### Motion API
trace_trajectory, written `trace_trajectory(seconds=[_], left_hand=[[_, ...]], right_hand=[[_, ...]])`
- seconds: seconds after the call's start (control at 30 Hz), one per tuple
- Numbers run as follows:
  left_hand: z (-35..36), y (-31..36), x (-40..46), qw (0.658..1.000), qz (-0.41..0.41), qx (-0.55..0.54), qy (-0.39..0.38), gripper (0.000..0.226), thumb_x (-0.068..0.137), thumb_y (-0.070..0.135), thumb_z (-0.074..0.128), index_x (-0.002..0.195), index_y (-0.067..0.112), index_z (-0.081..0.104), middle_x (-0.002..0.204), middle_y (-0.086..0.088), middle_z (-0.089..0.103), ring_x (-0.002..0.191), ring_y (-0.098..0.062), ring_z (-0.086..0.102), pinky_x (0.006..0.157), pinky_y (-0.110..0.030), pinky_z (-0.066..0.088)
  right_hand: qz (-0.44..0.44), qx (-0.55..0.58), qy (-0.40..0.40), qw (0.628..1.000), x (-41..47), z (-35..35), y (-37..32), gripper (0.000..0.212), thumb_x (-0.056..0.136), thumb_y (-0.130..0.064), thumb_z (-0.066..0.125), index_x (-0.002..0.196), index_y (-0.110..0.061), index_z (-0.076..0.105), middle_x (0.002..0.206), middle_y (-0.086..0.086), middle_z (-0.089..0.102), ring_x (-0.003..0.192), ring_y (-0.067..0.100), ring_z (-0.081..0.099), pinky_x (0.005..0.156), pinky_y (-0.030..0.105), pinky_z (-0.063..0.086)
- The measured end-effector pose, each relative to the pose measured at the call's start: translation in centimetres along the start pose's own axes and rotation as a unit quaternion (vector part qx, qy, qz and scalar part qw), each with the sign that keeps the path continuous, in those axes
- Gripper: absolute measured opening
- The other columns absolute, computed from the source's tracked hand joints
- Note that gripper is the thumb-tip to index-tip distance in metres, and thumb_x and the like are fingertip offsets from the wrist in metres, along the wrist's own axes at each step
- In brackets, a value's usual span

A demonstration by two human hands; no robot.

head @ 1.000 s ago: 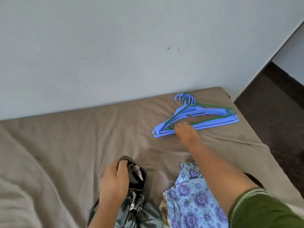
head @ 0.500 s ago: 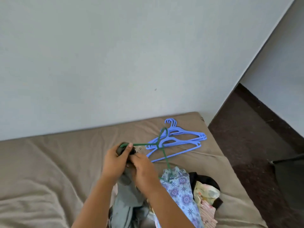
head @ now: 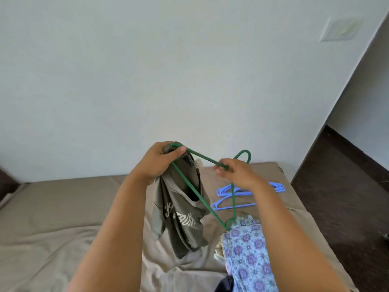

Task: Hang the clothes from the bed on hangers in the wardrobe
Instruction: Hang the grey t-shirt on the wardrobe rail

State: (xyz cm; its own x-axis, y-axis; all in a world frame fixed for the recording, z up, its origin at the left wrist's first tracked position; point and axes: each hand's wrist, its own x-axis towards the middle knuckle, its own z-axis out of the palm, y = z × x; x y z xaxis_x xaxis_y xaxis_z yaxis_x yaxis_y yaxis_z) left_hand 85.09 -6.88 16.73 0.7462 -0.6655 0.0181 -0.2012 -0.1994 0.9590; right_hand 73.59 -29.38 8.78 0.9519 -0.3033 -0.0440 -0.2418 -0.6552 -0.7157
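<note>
My left hand point(head: 157, 163) grips the collar of a grey-green T-shirt point(head: 181, 218) together with one end of a green hanger point(head: 195, 193). The shirt hangs down from that hand above the bed point(head: 63, 207), white lettering showing on its front. My right hand point(head: 235, 172) pinches the green hanger near its hook, which curves up behind the fingers. The hanger's lower bar runs across the shirt's neck opening. Several blue hangers point(head: 242, 197) lie on the bed beyond my right forearm.
A blue floral garment point(head: 248, 256) tops a pile of clothes at the bed's near right, a dark item beneath it. Beige bedding covers the bed. A pale wall stands behind; dark floor point(head: 336, 197) lies to the right of the bed.
Both hands have risen with the shirt and green hanger. The shirt now hangs free off the bed, and my right hand has slid along the hanger toward its hook.
</note>
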Motion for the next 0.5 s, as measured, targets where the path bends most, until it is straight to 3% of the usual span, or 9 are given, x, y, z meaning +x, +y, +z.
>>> trace_trajectory(seconds=[0.03,0.1,0.17,0.23,0.4,0.5], left_hand=[[-0.5,0.3,-0.4,1.000,0.000,0.011,-0.005,0.022,0.088,0.031,0.068,0.092,0.010,0.073,0.090,-0.009,0.074,0.085,-0.023,0.070,0.086,-0.040,0.057],[-1.8,0.4,-1.3,1.000,-0.014,0.010,-0.024,0.013,0.089,0.018,0.069,0.099,0.011,0.072,0.097,-0.009,0.074,0.093,-0.023,0.070,0.087,-0.035,0.056],[-3.2,0.1,-2.1,0.998,-0.040,0.004,-0.046,0.019,0.091,0.000,0.061,0.104,0.010,0.070,0.102,-0.009,0.073,0.098,-0.022,0.068,0.091,-0.032,0.054],[-4.1,-0.5,-2.7,0.997,-0.066,0.016,-0.032,0.024,0.093,-0.004,0.053,0.104,0.009,0.070,0.106,-0.013,0.071,0.104,-0.027,0.065,0.096,-0.036,0.051],[-5.5,-0.6,-4.0,0.979,-0.088,0.180,-0.023,0.019,0.093,0.028,0.058,0.095,0.018,0.074,0.101,-0.003,0.072,0.103,-0.024,0.064,0.097,-0.043,0.049],[-6.2,0.5,-4.4,0.982,-0.082,0.148,0.080,0.047,0.096,0.050,0.050,0.080,0.009,0.066,0.084,0.001,0.068,0.082,-0.019,0.062,0.080,-0.032,0.049]], right_hand=[[0.003,-0.023,-0.028,0.999,-0.2,-0.4,-0.6,0.011,0.095,-0.030,0.058,0.102,-0.025,0.066,0.093,-0.004,0.072,0.086,0.002,0.065,0.077,0.025,0.045],[0.004,-0.048,-0.027,0.998,-0.8,-0.8,-1.7,0.016,0.097,-0.023,0.055,0.092,-0.019,0.069,0.079,-0.008,0.070,0.068,-0.009,0.060,0.066,0.014,0.040],[-0.002,-0.065,0.048,0.997,-1.5,-1.1,-2.7,0.016,0.095,-0.024,0.059,0.089,-0.014,0.071,0.071,-0.004,0.065,0.062,0.000,0.057,0.057,0.015,0.039],[-0.022,-0.073,0.115,0.990,-2.1,-1.3,-2.9,0.018,0.092,-0.025,0.063,0.089,-0.010,0.072,0.075,0.006,0.067,0.070,0.018,0.059,0.067,0.030,0.045],[-0.037,-0.087,0.165,0.982,-2.1,-1.6,-2.8,0.014,0.093,-0.018,0.062,0.087,-0.008,0.070,0.071,0.012,0.063,0.068,0.027,0.055,0.064,0.035,0.041],[0.008,-0.101,0.167,0.981,-1.9,-1.7,-1.9,0.014,0.094,-0.014,0.059,0.084,-0.008,0.067,0.071,0.012,0.061,0.071,0.029,0.056,0.062,0.033,0.041]])
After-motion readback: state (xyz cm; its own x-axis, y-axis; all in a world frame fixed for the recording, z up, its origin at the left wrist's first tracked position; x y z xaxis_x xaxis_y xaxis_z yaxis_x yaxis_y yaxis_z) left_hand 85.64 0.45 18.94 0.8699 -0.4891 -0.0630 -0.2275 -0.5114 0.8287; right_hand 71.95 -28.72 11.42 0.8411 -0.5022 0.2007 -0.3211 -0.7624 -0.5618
